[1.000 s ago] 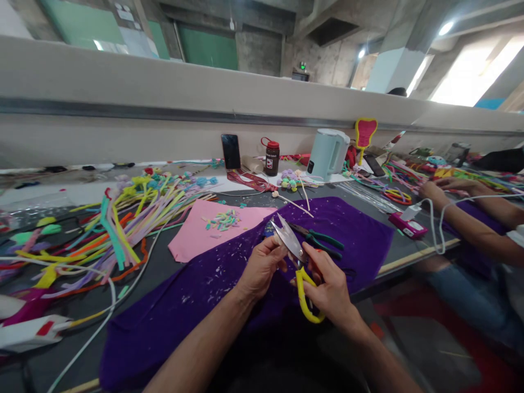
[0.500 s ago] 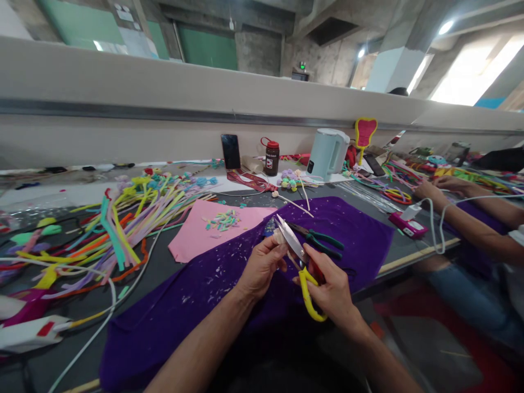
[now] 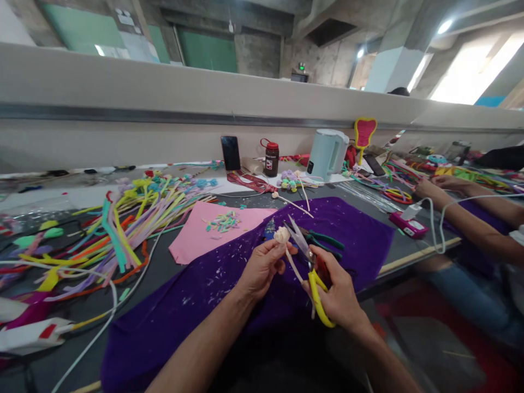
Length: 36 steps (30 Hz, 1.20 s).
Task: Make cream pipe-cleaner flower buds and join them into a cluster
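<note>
Your left hand (image 3: 264, 266) pinches the cream pipe-cleaner flower (image 3: 281, 235) between thumb and fingers, its bloom at 12 o'clock from the fingertips. Your right hand (image 3: 333, 286) is curled round the yellow-handled scissors (image 3: 317, 295), blades parted and pointing to 11 o'clock. Green-handled pliers (image 3: 329, 239) lie at the flower's 3 o'clock.

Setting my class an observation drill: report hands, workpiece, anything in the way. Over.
Left hand pinching cream flower. Right hand holding scissors beside it. Pliers on purple cloth, just beyond.
</note>
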Each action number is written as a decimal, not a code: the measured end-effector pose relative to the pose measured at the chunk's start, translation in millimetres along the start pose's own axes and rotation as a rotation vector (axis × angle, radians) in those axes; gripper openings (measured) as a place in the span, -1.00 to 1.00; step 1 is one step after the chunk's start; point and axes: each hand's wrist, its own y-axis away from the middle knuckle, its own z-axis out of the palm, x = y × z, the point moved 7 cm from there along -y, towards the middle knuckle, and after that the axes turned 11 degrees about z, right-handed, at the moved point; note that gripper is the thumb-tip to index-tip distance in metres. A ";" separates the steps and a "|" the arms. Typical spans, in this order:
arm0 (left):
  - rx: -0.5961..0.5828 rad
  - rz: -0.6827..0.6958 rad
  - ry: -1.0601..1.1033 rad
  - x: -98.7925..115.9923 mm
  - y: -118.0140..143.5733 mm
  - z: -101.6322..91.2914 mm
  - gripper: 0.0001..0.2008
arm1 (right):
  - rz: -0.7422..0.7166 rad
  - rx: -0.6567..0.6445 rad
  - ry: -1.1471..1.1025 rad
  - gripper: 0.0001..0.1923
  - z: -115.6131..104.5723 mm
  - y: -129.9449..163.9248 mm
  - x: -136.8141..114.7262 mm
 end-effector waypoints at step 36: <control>-0.041 0.061 -0.141 -1.8 -2.2 -2.7 -0.83 | -0.117 0.012 0.187 -0.41 1.7 -0.9 1.9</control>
